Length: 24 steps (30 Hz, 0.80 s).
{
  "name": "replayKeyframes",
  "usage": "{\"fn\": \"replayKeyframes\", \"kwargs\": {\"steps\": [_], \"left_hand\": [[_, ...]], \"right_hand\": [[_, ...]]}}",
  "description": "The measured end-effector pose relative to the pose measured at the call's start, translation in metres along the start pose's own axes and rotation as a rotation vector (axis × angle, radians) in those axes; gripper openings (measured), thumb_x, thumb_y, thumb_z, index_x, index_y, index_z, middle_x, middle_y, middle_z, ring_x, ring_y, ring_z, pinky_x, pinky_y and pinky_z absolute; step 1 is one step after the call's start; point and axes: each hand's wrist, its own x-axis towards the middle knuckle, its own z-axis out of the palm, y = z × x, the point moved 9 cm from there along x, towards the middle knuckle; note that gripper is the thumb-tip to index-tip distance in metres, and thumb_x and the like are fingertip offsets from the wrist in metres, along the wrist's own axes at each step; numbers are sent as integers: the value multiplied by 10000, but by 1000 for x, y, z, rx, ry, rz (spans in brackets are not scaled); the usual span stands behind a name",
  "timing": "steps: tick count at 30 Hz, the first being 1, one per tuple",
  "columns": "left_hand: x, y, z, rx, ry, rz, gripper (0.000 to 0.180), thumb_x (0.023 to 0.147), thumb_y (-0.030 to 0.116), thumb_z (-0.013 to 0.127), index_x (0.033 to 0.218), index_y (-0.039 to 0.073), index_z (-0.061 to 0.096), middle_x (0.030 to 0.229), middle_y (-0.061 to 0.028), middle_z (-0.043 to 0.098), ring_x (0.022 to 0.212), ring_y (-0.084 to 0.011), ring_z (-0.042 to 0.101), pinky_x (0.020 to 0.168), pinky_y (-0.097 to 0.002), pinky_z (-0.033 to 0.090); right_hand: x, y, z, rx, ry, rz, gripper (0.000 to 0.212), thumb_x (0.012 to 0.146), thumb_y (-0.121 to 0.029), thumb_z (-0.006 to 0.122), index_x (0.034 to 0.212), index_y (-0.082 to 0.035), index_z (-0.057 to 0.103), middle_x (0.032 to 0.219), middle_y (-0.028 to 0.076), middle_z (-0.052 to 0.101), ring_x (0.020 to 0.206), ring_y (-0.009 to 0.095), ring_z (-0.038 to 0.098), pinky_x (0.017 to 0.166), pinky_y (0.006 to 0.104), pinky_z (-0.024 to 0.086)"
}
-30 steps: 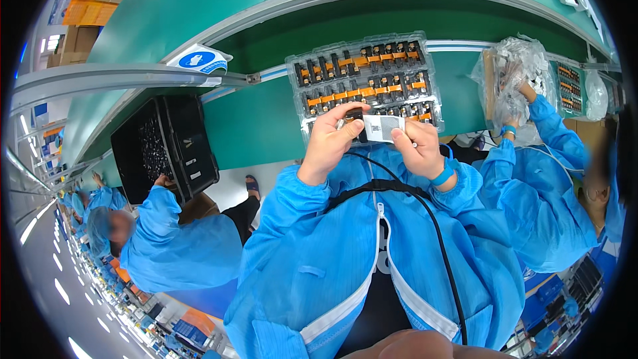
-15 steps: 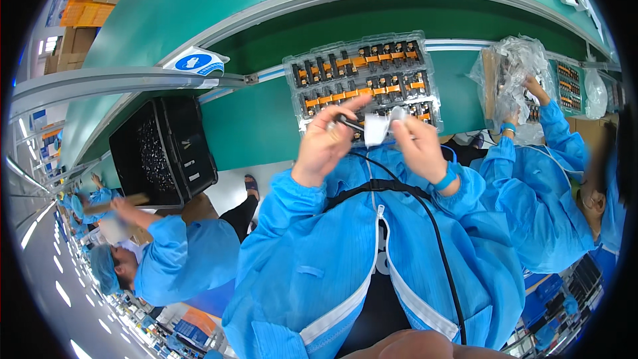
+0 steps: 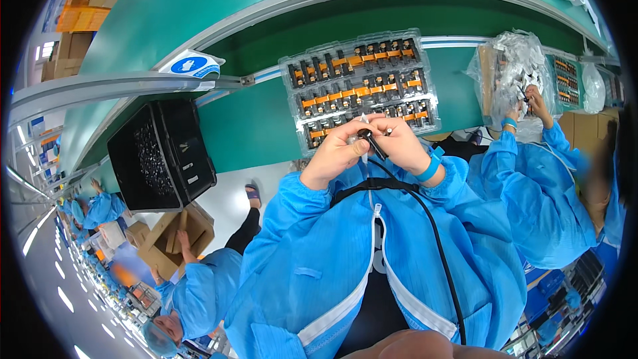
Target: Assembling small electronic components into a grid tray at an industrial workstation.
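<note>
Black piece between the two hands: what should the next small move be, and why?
I'd probably turn the black piece slightly between the fingertips. The left hand and right hand crowd closely around it, and a thin pale edge shows beside it, seen too narrowly to tell how the two sit together.

The held part [image 3: 378, 150] is black, the smock [image 3: 306, 296] blue, the bench [image 3: 249, 123] green. Orange strips [image 3: 362, 92] cross black parts [image 3: 306, 70] in a clear tray [image 3: 430, 86].
</note>
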Motion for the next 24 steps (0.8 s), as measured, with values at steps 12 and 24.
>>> {"fn": "replayKeyframes", "kwargs": {"steps": [12, 24], "left_hand": [[-12, 20, -8, 804, 192, 149, 205, 846, 132, 707, 1015, 17, 684, 939, -91, 648, 891, -222, 627, 804, -319, 494], [4, -4, -7, 850, 301, 110, 253, 888, 175, 675, 1101, 39, 694, 926, -126, 657, 847, -283, 651, 744, -347, 502]], "right_hand": [[-43, -38, -12, -573, 197, -529, 186, 948, -158, 640, 977, 11, 710, 945, 125, 729, 839, 221, 701, 770, 304, 545], [-37, -8, -36, -540, 209, -111, 148, 874, -103, 717, 995, -18, 705, 909, 154, 712, 776, 260, 710, 683, 320, 536]]}}
